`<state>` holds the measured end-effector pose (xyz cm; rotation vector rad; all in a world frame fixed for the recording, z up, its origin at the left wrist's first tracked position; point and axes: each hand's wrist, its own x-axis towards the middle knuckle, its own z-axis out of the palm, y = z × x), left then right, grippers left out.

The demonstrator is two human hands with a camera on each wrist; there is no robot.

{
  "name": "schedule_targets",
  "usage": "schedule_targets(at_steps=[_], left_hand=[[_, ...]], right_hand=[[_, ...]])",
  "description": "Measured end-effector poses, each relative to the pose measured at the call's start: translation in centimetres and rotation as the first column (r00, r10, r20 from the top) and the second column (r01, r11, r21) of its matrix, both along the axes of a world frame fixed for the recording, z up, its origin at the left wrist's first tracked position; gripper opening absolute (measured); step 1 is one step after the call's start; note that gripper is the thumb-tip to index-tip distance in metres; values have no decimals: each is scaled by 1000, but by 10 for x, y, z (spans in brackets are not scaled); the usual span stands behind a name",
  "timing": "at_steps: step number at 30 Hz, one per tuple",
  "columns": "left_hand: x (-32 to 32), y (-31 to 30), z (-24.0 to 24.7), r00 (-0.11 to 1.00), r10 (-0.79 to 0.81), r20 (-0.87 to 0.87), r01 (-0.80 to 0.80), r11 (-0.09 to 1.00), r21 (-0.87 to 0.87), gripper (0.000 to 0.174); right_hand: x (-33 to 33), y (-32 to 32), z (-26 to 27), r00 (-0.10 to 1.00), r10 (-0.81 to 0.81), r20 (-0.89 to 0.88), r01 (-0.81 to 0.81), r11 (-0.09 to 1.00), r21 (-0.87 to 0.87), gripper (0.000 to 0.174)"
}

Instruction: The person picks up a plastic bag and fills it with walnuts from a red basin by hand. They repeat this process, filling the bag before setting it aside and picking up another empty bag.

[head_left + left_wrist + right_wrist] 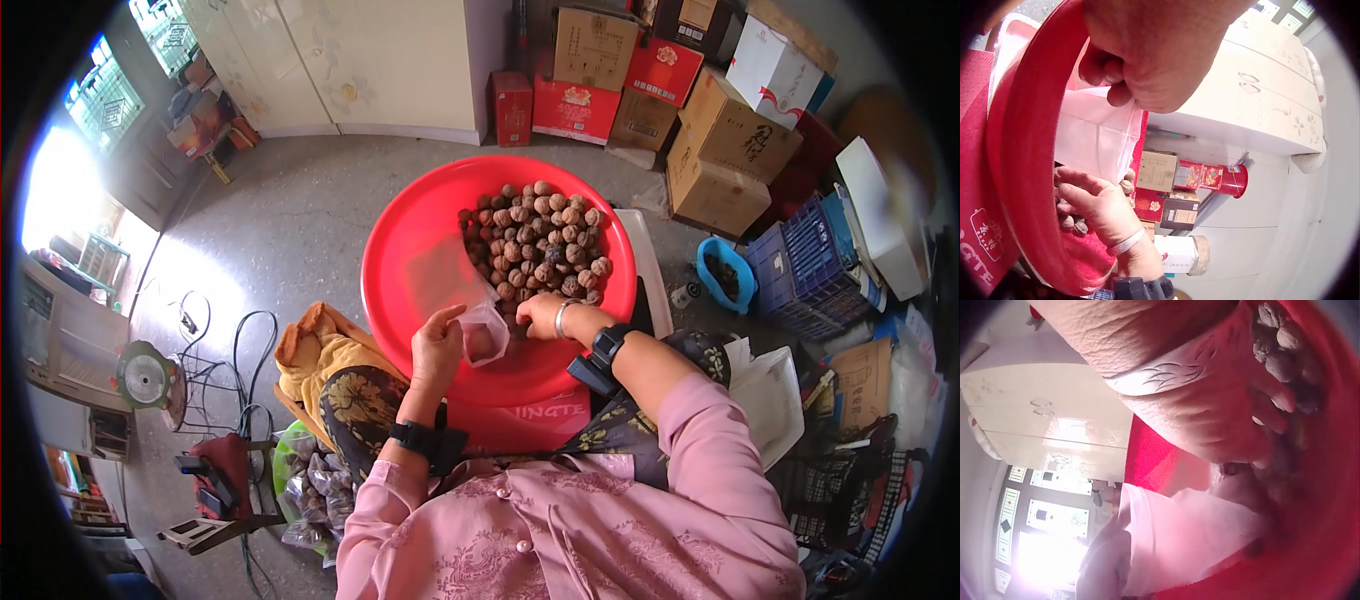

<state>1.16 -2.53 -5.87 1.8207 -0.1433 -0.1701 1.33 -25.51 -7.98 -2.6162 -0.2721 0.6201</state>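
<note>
A large red plastic basin (400, 230) holds a heap of walnuts (545, 235) along its far right side. My left hand (435, 350) pinches the rim of a whitish translucent bag (485, 335), whose mouth stands wide; a brown round shape shows through its wall. In the left wrist view the bag (1094, 134) hangs below the curled fingers. My right hand (545, 318), with a silver bracelet at the wrist, reaches down to the near edge of the heap. Its fingers (1075, 184) extend over several walnuts (1072, 224), close beside the bag.
A flat translucent sheet (450, 275) lies in the basin left of the walnuts. Below left, a green tub (290, 455) holds filled plastic bags. Cardboard boxes (720, 160), a blue crate (810, 265) and a small blue basin (725, 275) stand at the right. Cables (245, 370) trail across the floor.
</note>
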Motion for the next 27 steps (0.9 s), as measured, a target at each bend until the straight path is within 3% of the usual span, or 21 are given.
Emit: schedule_targets(at_steps=[2, 3, 5, 9, 10, 21, 23, 24, 25, 27], left_hand=[[0, 0, -1, 1000, 3, -28, -4, 999, -39, 23], [1, 0, 0, 1000, 1, -27, -2, 999, -36, 23], [1, 0, 2, 1000, -2, -16, 2, 1000, 7, 23], [-1, -2, 10, 1000, -8, 14, 7, 999, 34, 23], [-2, -2, 11, 1000, -14, 7, 14, 999, 48, 23], [-1, -1, 5, 999, -12, -33, 10, 998, -63, 23], [-1, -1, 5, 999, -20, -36, 18, 999, -44, 23], [-1, 0, 5, 999, -23, -33, 22, 999, -41, 23], [-1, 0, 6, 999, -20, -37, 19, 1000, -22, 23], [-2, 0, 6, 999, -17, -40, 17, 1000, -3, 23]], right_hand=[[1, 11, -1, 993, 66, -93, -75, 993, -95, 45], [2, 14, -2, 994, 64, -92, -72, 993, -92, 45], [1, 19, -3, 982, 182, 50, -174, 975, -136, 47], [-3, 33, 17, 987, 146, -73, -153, 984, -95, 51], [-4, 39, 35, 980, 96, -172, -120, 983, -136, 51], [-4, 43, -1, 990, 80, -116, -97, 983, -156, 44], [-7, 47, 11, 962, 131, -238, -178, 966, -186, 40], [2, 44, -43, 919, 345, -190, -374, 916, -146, 39], [2, 44, -44, 920, 343, -187, -371, 917, -145, 39], [2, 45, -43, 852, 331, -406, -379, 925, -40, 42]])
